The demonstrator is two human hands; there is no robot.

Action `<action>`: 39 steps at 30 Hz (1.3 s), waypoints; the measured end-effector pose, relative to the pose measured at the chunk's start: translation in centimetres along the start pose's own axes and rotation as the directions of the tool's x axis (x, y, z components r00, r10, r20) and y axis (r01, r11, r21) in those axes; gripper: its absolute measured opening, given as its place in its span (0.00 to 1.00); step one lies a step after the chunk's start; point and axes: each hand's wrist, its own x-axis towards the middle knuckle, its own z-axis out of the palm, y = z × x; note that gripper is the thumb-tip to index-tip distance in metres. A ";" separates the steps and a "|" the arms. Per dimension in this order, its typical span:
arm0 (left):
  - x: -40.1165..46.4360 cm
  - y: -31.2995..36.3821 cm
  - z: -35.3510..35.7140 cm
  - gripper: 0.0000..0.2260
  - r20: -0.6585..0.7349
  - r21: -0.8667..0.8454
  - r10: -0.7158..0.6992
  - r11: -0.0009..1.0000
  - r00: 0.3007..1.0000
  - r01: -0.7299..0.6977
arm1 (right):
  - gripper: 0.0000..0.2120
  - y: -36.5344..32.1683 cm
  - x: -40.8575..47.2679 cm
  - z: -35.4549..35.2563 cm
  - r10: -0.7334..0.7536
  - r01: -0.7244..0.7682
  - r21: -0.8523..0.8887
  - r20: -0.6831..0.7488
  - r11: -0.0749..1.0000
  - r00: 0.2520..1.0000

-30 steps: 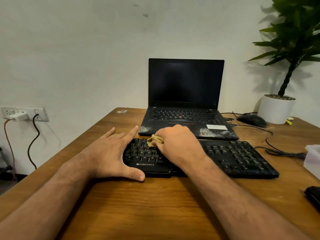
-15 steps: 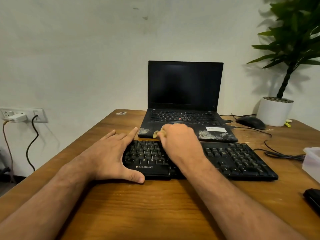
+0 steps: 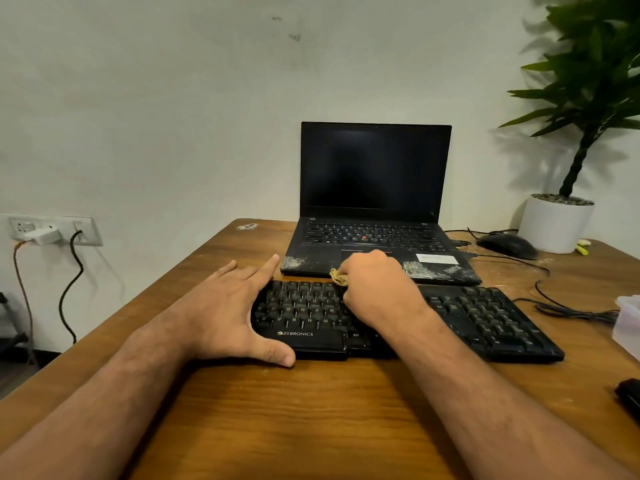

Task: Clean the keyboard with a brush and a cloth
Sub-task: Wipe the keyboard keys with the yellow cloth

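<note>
Head-camera view of a wooden desk (image 3: 311, 427) set against a pale wall. A black keyboard (image 3: 485, 320) lies across the middle of the desk, its near edge printed "ZEBRONICS" in white. The left hand (image 3: 228, 313) lies flat with straight, spread fingers over the keyboard's left end, the thumb along the near edge beside the printed name. The right hand (image 3: 377, 289) rests on the upper middle rows of keys, its fingers curled round a small yellowish cloth (image 3: 338, 277), of which only a crumpled corner shows at the knuckles; the hand hides the keys beneath it. No brush can be made out. Directly behind the keyboard, nearly touching its far edge, stands an open black laptop (image 3: 375, 174) with a dark screen, a red pointing stick among its keys, whitish smears on both palm rests, a white sticker whose text is too small to read, and a logo at the right corner that reads roughly "Think". To the right of the laptop are a black mouse (image 3: 507, 245), loose black cables (image 3: 561, 306), and a white pot (image 3: 556, 225) holding a green plant. At the right frame edge sit a translucent container (image 3: 628, 323) and a dark object (image 3: 630, 396), both cut off. On the wall at left, a socket plate (image 3: 52, 230) carries a white adapter and a black lead.
</note>
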 end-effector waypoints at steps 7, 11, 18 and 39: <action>0.1 -0.2 0.0 0.67 -0.014 0.007 0.019 1.000 1.000 -0.019 | 0.22 -1.8 -0.6 -0.1 -0.235 0.186 0.342 0.110 0.921 0.966; 0.0 -0.4 0.1 0.69 -0.015 0.005 0.027 1.000 1.000 -0.026 | 0.21 -1.2 -0.1 0.7 -0.153 0.152 0.328 -0.021 0.932 0.988; 0.0 0.0 -0.1 0.67 0.015 -0.004 -0.038 0.999 0.999 0.039 | 0.22 -2.0 -1.9 -1.0 -0.323 0.246 0.411 0.131 0.878 0.937; 0.6 0.2 -0.4 0.71 0.088 -0.040 0.001 0.999 0.996 0.002 | 0.24 -0.1 -0.5 -1.0 -0.171 0.154 0.129 0.138 0.980 0.975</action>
